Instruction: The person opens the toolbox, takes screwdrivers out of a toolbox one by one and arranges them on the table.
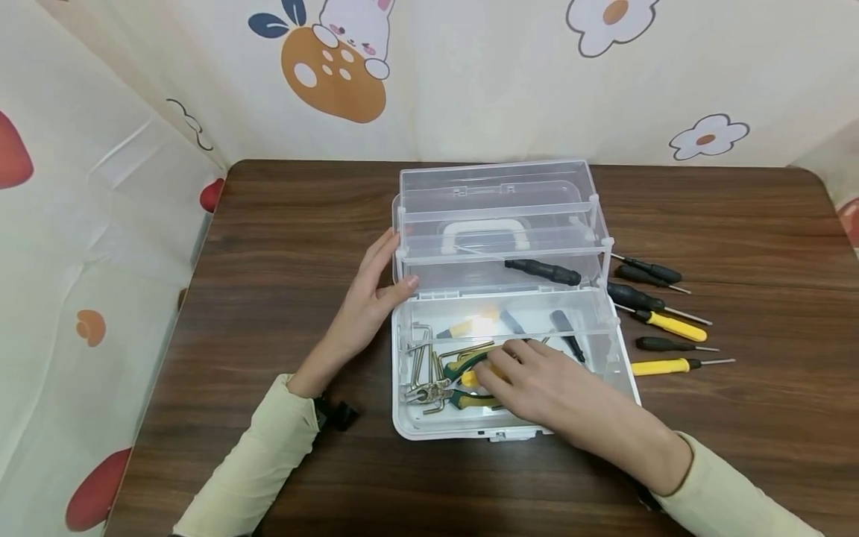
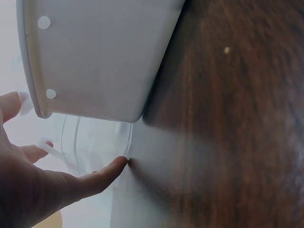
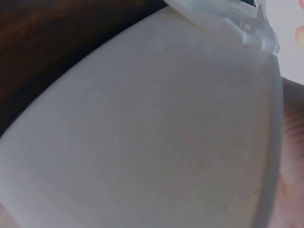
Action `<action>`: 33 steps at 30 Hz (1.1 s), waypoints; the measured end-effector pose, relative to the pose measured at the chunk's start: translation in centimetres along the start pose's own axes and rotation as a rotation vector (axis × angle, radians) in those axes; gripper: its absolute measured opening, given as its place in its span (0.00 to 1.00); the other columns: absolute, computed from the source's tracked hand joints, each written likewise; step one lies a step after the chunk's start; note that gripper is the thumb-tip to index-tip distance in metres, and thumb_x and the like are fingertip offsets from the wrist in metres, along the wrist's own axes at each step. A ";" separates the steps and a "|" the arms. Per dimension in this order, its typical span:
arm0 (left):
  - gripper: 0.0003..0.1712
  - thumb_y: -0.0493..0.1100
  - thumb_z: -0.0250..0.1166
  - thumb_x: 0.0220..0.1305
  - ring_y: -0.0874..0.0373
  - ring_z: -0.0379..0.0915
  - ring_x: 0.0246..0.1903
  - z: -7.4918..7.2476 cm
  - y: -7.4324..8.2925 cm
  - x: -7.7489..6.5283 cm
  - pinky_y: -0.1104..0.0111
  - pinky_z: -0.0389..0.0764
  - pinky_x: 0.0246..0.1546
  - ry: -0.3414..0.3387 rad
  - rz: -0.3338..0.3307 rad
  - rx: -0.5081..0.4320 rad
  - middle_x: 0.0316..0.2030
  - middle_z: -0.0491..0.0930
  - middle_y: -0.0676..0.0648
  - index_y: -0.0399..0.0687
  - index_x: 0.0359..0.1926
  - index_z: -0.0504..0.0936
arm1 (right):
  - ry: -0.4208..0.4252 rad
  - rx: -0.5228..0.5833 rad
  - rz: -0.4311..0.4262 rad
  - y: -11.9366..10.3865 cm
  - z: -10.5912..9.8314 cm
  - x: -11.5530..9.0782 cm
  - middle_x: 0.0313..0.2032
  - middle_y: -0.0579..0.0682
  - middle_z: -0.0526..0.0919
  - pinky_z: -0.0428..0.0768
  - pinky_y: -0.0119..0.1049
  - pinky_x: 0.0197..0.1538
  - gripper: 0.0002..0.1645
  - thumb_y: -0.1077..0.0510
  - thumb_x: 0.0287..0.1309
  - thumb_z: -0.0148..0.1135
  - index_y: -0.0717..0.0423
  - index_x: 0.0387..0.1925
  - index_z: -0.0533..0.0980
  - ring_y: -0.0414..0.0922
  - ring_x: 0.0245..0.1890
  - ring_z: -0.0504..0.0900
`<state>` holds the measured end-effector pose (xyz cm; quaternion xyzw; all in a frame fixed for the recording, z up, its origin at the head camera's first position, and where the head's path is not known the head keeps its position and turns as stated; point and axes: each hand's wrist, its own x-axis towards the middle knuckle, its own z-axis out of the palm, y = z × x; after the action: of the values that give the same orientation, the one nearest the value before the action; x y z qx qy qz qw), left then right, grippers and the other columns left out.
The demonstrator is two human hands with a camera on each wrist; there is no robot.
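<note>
- While the right hand reaches down into the white toolbox, its fingers bend over the handle ends of the pliers; whether they grip anything cannot be told, as their tips are hidden.
- The left hand has its fingers and thumb spread apart, touching the left side of the clear lid and trays, which stand raised behind the box.
- The pliers lie on the box floor, head to the left and green-and-yellow handles apart, beside several hex keys.
- A black-handled screwdriver lies in a clear tray above the back of the box.
- Right of the box, on the brown table, screwdrivers with black and yellow handles lie in a loose column.
- A clear tray overhangs the rear of the box, blurring the yellow and dark tools beneath.
- From the right wrist, the box's pale outer wall fills most of the view, and the hand is cut off at the edge.
</note>
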<state>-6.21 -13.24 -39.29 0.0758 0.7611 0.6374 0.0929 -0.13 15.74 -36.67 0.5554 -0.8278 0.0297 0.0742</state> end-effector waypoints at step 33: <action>0.42 0.44 0.61 0.75 0.48 0.55 0.78 0.0 0.1 -0.1 0.48 0.77 0.66 0.017 -0.018 0.020 0.84 0.42 0.52 0.54 0.83 0.54 | -0.022 0.098 0.341 -1.2 -2.5 -3.2 0.50 0.55 0.80 0.86 0.49 0.52 0.38 0.76 0.44 0.78 0.59 0.58 0.73 0.55 0.53 0.82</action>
<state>-6.14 -13.20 -39.21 0.0646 0.7690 0.6293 0.0916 2.42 18.51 -34.69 0.4100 -0.9083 0.0762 0.0320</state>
